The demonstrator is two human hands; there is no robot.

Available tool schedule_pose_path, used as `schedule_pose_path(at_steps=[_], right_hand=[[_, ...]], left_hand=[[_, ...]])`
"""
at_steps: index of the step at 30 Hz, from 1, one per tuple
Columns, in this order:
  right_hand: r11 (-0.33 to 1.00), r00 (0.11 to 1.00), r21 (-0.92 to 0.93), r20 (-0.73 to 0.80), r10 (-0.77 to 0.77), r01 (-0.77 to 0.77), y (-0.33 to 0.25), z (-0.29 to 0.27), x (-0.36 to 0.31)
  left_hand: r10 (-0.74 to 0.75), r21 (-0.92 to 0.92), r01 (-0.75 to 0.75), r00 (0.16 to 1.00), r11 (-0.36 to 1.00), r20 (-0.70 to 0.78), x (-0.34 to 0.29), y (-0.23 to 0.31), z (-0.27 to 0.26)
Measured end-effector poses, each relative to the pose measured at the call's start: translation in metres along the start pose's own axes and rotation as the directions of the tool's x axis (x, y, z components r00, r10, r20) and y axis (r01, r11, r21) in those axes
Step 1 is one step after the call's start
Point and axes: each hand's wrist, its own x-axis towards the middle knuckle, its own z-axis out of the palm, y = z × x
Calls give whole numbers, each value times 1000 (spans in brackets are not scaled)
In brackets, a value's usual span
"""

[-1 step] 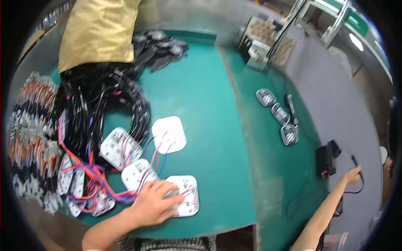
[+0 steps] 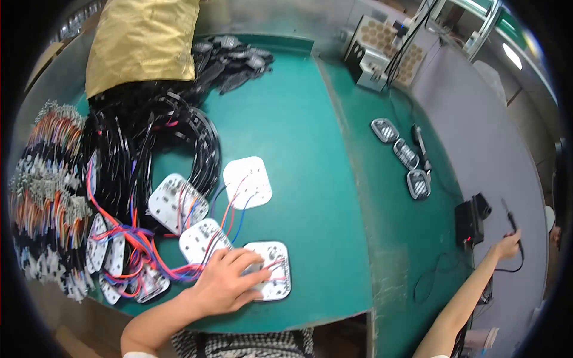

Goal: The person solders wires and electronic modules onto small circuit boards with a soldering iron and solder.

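Observation:
My left hand (image 2: 233, 281) rests on a white circuit board (image 2: 278, 290) near the table's front edge, its curved fingers holding the board's left side. Thin red and blue wires lie on that board near the fingertips. Other white boards, one with a wired face (image 2: 178, 203) and one beside my knuckles (image 2: 205, 240), lie behind. A further board (image 2: 248, 182) sits farther back, trailing red and blue wires. Off to the right, my right hand (image 2: 508, 245) is closed around a soldering iron (image 2: 511, 223), its thin tip pointing away from me and its cord hanging below.
Coiled black cables (image 2: 206, 146) and bundled wire ends (image 2: 51, 197) crowd the left, below a gold bag (image 2: 143, 45). Three clear-faced lamp-like units (image 2: 406, 154) lie right of the table seam. A black box (image 2: 468, 223) with a red light stands near my right hand.
The whole scene sits slightly higher and farther right in the picture. The soldering iron's tip shows more plainly. My left hand stays on the same board.

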Motion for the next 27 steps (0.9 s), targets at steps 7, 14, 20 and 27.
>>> schedule_pose_path(at_steps=[7,14,20,27], right_hand=[[438,467,551,835,-293,-710,-129,-34,-242],[646,354,361,923,-148,-672,-150,-94,-422],[673,263,244,962,-76,-698,-146,-106,-441],[751,198,256,966,-169,-608,-141,-100,-432]], left_hand=[[32,41,-31,999,999,-39,2,-3,5],[58,53,-52,992,997,-108,-3,-4,12],[24,28,-21,995,999,-102,-4,-4,10],[-74,-37,70,988,997,-133,0,2,17]])
